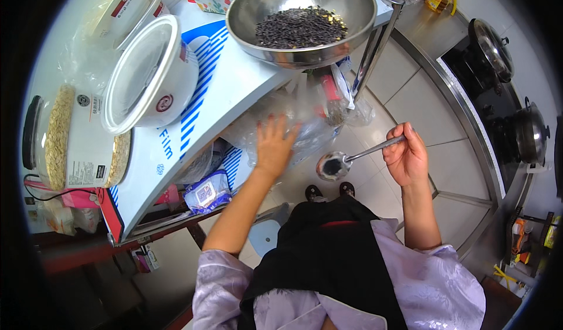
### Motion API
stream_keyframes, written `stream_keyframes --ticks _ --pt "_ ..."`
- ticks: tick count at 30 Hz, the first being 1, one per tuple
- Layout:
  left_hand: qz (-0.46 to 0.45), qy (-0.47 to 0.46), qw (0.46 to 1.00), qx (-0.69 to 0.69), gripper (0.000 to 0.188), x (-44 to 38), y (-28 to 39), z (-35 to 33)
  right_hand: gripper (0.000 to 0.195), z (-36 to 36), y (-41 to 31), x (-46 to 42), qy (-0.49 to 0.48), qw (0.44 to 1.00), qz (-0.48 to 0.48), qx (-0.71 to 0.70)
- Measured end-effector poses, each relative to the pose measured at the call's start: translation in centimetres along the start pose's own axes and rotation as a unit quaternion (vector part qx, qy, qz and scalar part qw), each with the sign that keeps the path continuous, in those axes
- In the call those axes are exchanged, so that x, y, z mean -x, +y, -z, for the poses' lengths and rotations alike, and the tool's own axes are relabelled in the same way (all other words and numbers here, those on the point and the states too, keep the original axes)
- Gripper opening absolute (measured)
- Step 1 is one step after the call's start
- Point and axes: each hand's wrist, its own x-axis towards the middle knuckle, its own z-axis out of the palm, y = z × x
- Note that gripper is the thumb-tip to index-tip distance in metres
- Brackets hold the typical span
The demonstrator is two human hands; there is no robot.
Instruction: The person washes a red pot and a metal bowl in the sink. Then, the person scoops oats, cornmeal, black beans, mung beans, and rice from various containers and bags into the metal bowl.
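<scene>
In my right hand [407, 154] is the handle of a metal spoon [334, 166]; its bowl looks dark inside and hangs over the floor. My left hand [275, 147], slightly blurred, has its fingers spread over clear plastic bags [250, 119] on the shelf below the counter top; whether it touches them I cannot tell. Above both hands, at the counter's edge, a steel mixing bowl [303, 59] holds dark purple-black grains or seeds [299, 28] with some yellow bits at one side. A lidded white plastic tub [154, 75] rests on the counter to the left.
A jar of oats [83, 141] lies at the left of the counter [220, 94]. A purple wipes pack [206, 193] is on the lower shelf. A blue stool [265, 235] stands near my legs. Across the tiled floor, a lidded pot [530, 132] and a lidded pan [490, 50] sit on a stove.
</scene>
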Motion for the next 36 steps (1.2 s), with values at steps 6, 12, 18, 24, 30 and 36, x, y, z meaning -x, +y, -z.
stream_keyframes --ticks 6,12,18,24,30,36 --pt "0.194 -0.220 0.950 -0.109 0.016 5.5 -9.3 -0.6 0.026 3.3 -1.6 0.0 0.028 0.999 -0.013 0.028" --pt "0.271 -0.264 0.907 -0.184 0.025 8.1 -6.1 4.1 0.023 5.7 -0.2 -0.4 0.044 0.993 -0.051 0.098" --pt "0.328 0.015 0.944 -0.043 0.066 6.0 0.2 6.3 0.024 4.3 1.2 -1.9 0.028 0.989 -0.058 0.131" --pt "0.476 0.038 0.856 0.197 0.116 7.4 -1.2 0.4 0.024 3.2 2.7 -0.2 0.058 0.990 -0.040 0.123" --pt "0.526 0.022 0.648 0.551 0.117 8.3 -2.0 -2.5 0.023 1.9 4.2 1.3 0.060 0.994 0.023 0.085" --pt "0.397 -0.041 0.791 0.464 0.065 13.4 -1.6 -8.9 0.021 4.4 5.5 2.9 0.057 0.970 -0.086 0.221"
